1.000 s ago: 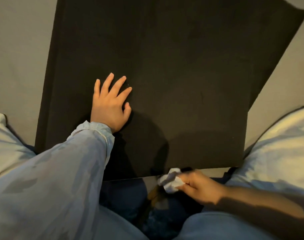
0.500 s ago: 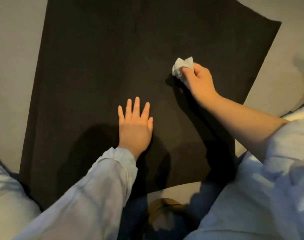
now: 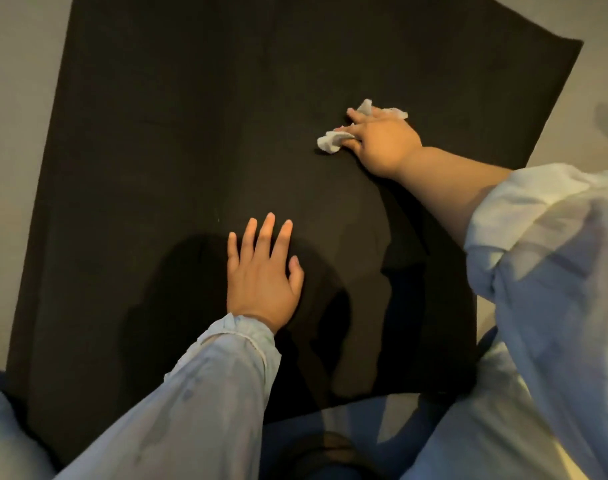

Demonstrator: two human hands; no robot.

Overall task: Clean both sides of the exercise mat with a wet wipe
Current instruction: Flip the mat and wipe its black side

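Observation:
A black exercise mat (image 3: 191, 133) lies flat on the floor and fills most of the view. My left hand (image 3: 261, 275) rests flat on its near middle with the fingers straight and spread. Further up and to the right, my right hand (image 3: 382, 143) holds a crumpled white wet wipe (image 3: 328, 142) and presses it against the mat. Parts of the wipe stick out to the left of the fingers and above them; the rest is hidden under the hand.
Pale grey floor (image 3: 18, 98) shows on the left and at the upper right (image 3: 538, 109) of the mat. My knees in light clothing (image 3: 555, 375) sit at the mat's near edge, with dark fabric (image 3: 330, 445) between them.
My right hand carried the wipe from the mat's near edge up onto its far right part, where it now presses down. My left hand stayed flat on the mat.

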